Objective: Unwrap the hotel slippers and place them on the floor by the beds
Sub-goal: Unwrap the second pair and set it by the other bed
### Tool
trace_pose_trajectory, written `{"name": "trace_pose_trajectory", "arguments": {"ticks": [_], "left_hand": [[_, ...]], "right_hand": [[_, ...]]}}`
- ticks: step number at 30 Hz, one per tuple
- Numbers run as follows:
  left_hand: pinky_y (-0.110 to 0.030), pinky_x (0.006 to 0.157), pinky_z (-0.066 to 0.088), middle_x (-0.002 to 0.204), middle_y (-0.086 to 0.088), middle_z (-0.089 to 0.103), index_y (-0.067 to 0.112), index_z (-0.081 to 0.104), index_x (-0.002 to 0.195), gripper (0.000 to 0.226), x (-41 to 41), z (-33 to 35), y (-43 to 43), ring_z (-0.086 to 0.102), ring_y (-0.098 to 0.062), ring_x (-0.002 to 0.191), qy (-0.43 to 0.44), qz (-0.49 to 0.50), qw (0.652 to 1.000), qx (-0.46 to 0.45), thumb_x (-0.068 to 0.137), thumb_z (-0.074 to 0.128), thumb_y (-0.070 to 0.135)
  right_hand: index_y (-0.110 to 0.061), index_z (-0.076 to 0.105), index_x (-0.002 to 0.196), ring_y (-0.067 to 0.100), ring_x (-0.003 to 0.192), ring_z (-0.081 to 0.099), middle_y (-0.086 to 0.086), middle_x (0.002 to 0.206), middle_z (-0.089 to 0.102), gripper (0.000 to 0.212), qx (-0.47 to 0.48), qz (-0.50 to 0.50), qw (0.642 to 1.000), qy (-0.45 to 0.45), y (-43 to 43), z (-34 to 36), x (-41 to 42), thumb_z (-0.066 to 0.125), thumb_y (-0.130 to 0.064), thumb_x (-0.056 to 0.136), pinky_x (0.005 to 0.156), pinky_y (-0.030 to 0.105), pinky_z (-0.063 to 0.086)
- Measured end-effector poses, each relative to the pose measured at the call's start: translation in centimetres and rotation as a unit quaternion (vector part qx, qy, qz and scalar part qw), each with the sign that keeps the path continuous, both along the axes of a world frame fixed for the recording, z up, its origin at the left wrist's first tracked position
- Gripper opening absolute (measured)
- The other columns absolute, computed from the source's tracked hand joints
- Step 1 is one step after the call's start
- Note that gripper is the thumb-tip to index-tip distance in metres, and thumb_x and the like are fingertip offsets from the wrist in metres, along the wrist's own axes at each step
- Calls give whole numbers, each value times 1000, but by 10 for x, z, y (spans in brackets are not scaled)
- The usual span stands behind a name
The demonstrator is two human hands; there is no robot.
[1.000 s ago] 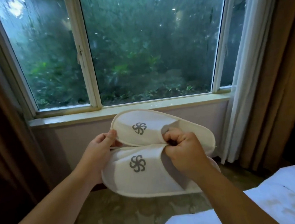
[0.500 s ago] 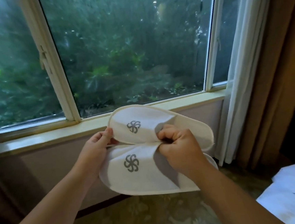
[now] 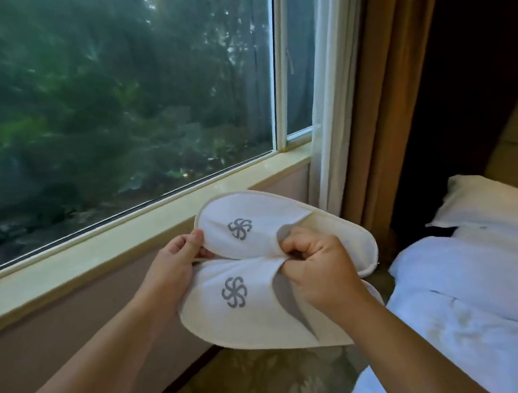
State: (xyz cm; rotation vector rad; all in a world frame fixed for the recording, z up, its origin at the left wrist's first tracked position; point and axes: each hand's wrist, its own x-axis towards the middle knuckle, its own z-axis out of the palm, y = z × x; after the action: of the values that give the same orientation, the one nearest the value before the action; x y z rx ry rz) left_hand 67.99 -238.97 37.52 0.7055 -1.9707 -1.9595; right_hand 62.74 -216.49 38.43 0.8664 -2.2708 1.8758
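Observation:
Two white hotel slippers with grey pinwheel logos are held side by side in the air in front of the window sill. The upper slipper lies above the lower slipper, toes to the left. My left hand pinches their toe ends, thumb on the upper slipper's rim. My right hand is clenched on the upper bands where the two openings meet. No wrapper shows on them.
A bed with a white duvet and a pillow lies at the right. Patterned carpet runs below between the bed and the wall. A window sill and curtains stand behind the slippers.
The view has swung to the right, so the window slid left and the bed and pillow came into sight. Both hands keep the same hold on the slippers.

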Motion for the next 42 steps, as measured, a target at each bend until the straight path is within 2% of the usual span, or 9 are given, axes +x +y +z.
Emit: {"name": "trace_pose_trajectory", "arguments": {"ticks": [2,5,9,17,26,30,34,38,42], "left_hand": [[-53,68,62,90,-14,77,13,67,95,37,-34,-4,3,75,-37,75,-11,-30,999,0,95,58,49],[-55,69,61,89,-14,77,13,66,98,37,-89,-7,12,75,-37,74,-25,-75,997,-4,97,56,49],[-43,55,61,86,-11,78,14,66,102,36,-164,-19,29,75,-36,71,-50,-124,991,-11,98,55,48],[-46,62,62,89,-11,78,21,71,96,34,-299,-29,35,76,-37,76,-64,-178,981,-42,94,59,52],[-34,49,58,82,-10,78,10,66,98,37,-413,-90,89,76,-34,70,-101,-252,962,-32,97,57,47],[-34,50,58,83,-10,78,11,67,95,38,-464,-130,119,76,-33,70,-129,-308,942,-32,96,58,48],[-45,63,63,86,-12,77,13,68,95,40,-532,-166,139,76,-34,75,-156,-361,918,-40,94,58,53],[-53,74,61,86,-10,77,15,69,92,43,-603,-201,144,76,-33,78,-172,-394,901,-48,93,56,56],[-44,66,61,86,-9,77,15,68,93,42,-656,-234,142,76,-30,76,-203,-419,883,-61,96,54,54]], "right_hand": [[-23,73,82,3,83,63,-13,87,68,30,9,-38,999,-9,5,-3,-19,73,5,74,79,18,51],[-23,73,83,-5,79,61,-14,87,67,30,26,-101,995,-5,14,-10,-58,74,4,73,75,9,46],[-17,75,84,-14,76,59,-16,84,67,26,32,-157,987,-25,28,-30,-113,72,6,73,69,2,41],[-37,70,64,-5,75,60,-23,72,68,40,4,-177,979,-102,42,-56,-227,70,1,77,69,8,42],[-13,76,100,2,85,62,-14,94,67,24,74,-289,950,-97,86,-95,-302,74,-3,79,81,7,45],[-17,76,106,-10,83,57,-12,100,69,28,105,-344,923,-137,109,-129,-329,74,-6,80,74,-1,41],[-26,74,86,-6,74,58,-17,82,68,21,121,-402,895,-151,118,-155,-376,73,-7,78,71,10,42],[-49,58,62,-7,63,54,-29,66,60,44,156,-439,869,-164,113,-181,-432,64,-7,72,60,6,34],[-33,56,66,-5,58,46,-17,58,53,34,185,-434,857,-206,107,-211,-480,61,0,69,58,12,36]]}}
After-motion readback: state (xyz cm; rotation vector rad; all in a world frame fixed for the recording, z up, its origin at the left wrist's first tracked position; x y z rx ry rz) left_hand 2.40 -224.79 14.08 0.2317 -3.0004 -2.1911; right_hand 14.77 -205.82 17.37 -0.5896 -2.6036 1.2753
